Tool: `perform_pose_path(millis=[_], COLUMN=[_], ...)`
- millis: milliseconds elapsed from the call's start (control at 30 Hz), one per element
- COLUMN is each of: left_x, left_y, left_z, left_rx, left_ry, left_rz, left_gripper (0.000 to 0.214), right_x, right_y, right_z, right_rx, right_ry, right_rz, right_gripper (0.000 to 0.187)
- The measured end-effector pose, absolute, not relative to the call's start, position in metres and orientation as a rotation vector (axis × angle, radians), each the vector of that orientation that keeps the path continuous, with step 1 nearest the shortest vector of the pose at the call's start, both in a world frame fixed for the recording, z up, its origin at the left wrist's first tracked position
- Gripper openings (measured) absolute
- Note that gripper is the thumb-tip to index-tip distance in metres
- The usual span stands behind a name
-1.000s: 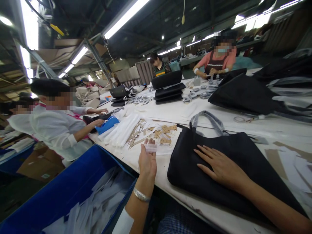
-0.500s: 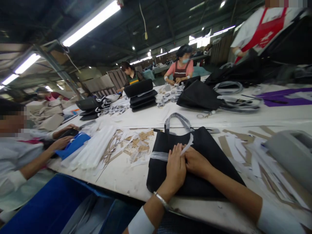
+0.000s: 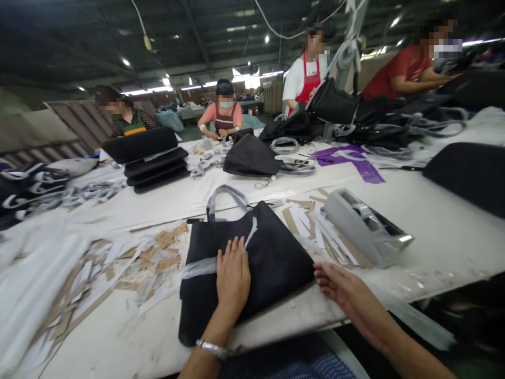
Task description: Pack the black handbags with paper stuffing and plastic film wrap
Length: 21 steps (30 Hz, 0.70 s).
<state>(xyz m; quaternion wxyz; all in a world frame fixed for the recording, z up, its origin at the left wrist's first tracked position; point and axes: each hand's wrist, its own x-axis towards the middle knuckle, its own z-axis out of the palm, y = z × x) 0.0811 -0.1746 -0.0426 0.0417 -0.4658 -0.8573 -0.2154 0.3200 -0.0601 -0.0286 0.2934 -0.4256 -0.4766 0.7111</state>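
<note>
A: Handling what, and with hands placed how?

B: Handling the black bag [image 3: 272, 258], lying flat on the white table [image 3: 442, 210]. Resting the left hand [image 3: 233, 273] flat on the bag, fingers close together, clamping nothing. Holding the right hand [image 3: 347, 289] at the bag's near right corner, fingers slightly curled, gripping nothing visible; being unable to tell whether touching

A: Pressing well by doing what?

B: Judging by the flat palm, likely steadying or smoothing. Spreading weight evenly, working along the translucent strip [image 3: 199, 268] rather than across it, avoiding dragging the bag. Cupping the corner lightly, avoiding folding it

A: Checking which materials and shapes?

B: Noting smooth, matte, leather-like panels on the bag, plus an arched handle [image 3: 212, 205] wrapped in clear film, rising at the bag's far side. Noting a thin, wrinkled finish on the strip, crossing the bag's left part. Seeing flat brown and white paper scraps [image 3: 165, 238] left of the bag, narrow card strips [image 3: 302, 220] right of the bag, and farther right of it a rounded grey dispenser [image 3: 345, 223]
</note>
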Motion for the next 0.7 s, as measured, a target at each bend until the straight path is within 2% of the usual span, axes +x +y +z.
perform_pose_path(millis=[100,233,267,367,600,700], left_x=[0.08,0.08,0.08,0.079,0.076,0.076], left_y=[-0.175,-0.175,-0.175,-0.175,-0.175,-0.176], left_z=[-0.043,-0.044,-0.044,-0.045,-0.048,-0.049], left_rx=[-1.423,-1.427,-1.43,-1.434,-1.445,-1.438], left_ry=[-2.62,-2.614,-2.607,-2.595,-2.6,-2.582], left_rz=[-0.697,-0.737,-0.742,-0.755,-0.818,-0.846], left_gripper=[0.046,0.047,0.047,0.047,0.047,0.047], right_x=[0.32,0.303,0.298,0.288,0.29,0.292], right_y=[-0.054,-0.045,-0.042,-0.032,-0.011,-0.003], right_z=[-0.03,-0.024,-0.023,-0.025,-0.023,-0.023], right_rx=[-1.111,-0.977,-0.931,-0.888,-0.975,-1.021], right_ry=[-0.765,-0.518,-0.521,-0.646,-1.587,-1.72], right_rz=[2.209,2.295,2.279,2.086,1.29,1.226], right_gripper=[0.015,0.007,0.012,0.027,0.036,0.031])
